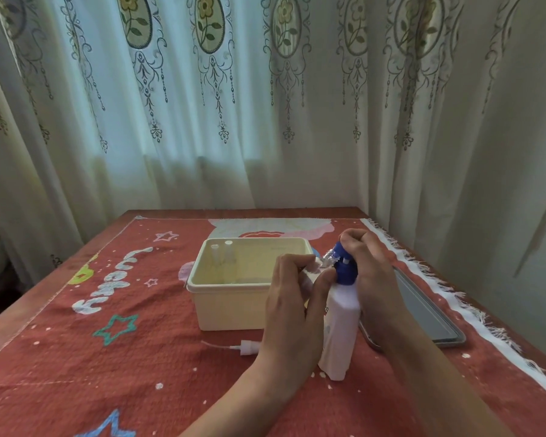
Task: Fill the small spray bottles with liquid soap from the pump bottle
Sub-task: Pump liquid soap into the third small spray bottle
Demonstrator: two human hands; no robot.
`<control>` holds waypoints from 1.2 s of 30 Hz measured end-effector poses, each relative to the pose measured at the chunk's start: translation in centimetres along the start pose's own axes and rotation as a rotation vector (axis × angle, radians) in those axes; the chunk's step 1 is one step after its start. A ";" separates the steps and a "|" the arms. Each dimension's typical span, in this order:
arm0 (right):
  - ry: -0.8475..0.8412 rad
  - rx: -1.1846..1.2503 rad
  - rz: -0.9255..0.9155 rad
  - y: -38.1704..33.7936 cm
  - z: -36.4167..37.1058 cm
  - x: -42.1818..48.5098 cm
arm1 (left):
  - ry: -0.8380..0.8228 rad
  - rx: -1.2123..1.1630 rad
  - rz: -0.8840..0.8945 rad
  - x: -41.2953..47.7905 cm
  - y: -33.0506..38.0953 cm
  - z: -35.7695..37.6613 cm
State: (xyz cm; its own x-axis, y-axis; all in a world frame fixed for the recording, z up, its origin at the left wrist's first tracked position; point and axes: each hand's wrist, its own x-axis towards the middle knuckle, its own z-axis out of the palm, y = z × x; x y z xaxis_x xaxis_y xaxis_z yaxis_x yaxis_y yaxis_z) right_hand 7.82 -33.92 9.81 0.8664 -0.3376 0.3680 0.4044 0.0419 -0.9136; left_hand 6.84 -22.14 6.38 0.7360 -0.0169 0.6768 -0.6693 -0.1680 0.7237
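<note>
A white pump bottle (341, 329) with a blue pump head (344, 266) stands on the red cloth. My right hand (369, 266) is closed over the top of the pump head. My left hand (292, 298) holds a small clear spray bottle (320, 263), tilted, its open mouth right at the pump nozzle. A loose white spray cap with its thin tube (234, 346) lies on the cloth in front of the box. Two more small white spray bottles (221, 252) stand in the far left corner of the cream plastic box (230, 307).
A grey tray (429, 313) lies to the right, behind the pump bottle. The red patterned cloth (108, 357) covers the table, with a white fringe (454, 298) along its right edge. Curtains (202, 105) hang close behind the table.
</note>
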 end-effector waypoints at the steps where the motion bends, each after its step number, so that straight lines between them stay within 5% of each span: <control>1: 0.004 -0.007 -0.006 -0.1 0.0 0.0 | 0.003 0.002 -0.001 0.0 -0.1 0.0; 36: 0.016 0.053 0.018 -0.3 0.2 -0.4 | 0.016 -0.028 0.013 0.2 0.5 -0.1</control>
State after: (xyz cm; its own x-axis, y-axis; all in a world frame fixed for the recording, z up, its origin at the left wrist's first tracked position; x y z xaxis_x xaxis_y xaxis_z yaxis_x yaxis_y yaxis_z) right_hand 7.46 -33.59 9.96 0.8692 -0.3513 0.3480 0.4038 0.0982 -0.9095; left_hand 6.68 -22.08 6.93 0.7257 -0.0027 0.6880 -0.6814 -0.1403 0.7183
